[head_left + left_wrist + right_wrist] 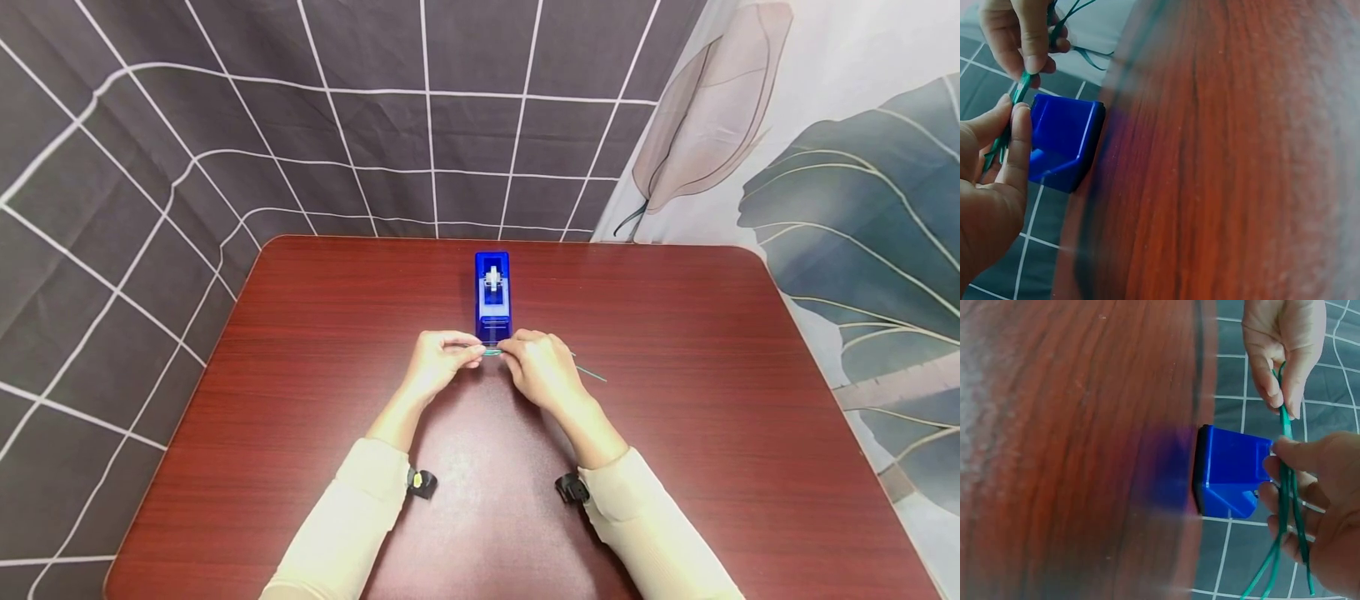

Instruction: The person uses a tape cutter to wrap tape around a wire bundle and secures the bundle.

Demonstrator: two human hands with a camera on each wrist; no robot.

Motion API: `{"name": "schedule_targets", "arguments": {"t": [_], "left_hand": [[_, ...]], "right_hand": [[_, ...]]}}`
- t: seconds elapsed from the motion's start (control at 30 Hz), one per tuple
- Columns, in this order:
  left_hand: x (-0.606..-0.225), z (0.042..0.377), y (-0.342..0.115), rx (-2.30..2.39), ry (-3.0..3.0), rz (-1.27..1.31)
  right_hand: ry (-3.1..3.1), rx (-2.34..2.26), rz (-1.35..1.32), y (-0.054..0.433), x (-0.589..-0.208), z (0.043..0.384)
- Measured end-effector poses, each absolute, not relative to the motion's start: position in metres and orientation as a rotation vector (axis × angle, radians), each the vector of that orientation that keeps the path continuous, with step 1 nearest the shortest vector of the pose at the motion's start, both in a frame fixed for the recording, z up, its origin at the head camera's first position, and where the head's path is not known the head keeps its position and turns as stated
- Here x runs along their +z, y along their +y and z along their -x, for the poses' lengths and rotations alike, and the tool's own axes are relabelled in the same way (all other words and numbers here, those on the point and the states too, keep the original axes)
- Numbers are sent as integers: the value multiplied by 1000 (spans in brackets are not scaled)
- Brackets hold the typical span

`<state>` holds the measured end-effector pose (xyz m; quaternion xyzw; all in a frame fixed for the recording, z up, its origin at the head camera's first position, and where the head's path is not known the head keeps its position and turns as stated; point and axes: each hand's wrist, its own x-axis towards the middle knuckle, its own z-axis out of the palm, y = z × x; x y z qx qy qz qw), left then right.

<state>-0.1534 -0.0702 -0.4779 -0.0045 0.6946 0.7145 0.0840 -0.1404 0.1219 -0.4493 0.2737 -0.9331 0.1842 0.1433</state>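
A bundle of thin green cords [1285,428] is stretched between both hands just in front of a blue tape dispenser [483,310]. My left hand [437,364] pinches one end between thumb and fingers. A short way along, my right hand [547,367] pinches the same bundle, its thumb on top. In the right wrist view, loose cord ends hang past the right palm, and a small loop shows above the left fingertips. Whether the cords are twine or wire I cannot tell. The dispenser stands upright on the table, with a pale roll [492,279] in its middle.
The reddish-brown wooden table [330,350] has rounded far corners. Behind it hangs a dark grey curtain [382,125] with white grid lines; a leaf-patterned curtain [847,275] hangs at the right. Each wrist wears a small black camera [423,483].
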Motion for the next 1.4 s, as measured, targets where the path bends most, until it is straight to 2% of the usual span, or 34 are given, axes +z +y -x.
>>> {"name": "schedule_targets", "arguments": {"t": [0.37,0.47,0.67,0.9,1.4], "left_hand": [[-476,151,-72,2096,2132,-11],[-474,151,-76,1927,2345,-132],[-465,156,-81,1497,2768,-548],[-453,158,-82,1120,2838,-609],[-464,157,-81,1365,2839,-649]], "right_hand": [[-2811,507,-769,122,-443,142],[-2754,506,-789,123,-444,143],[-2662,472,-821,124,-446,144],[-2592,524,-814,123,-447,145],[-2602,722,-901,122,-451,147]]}}
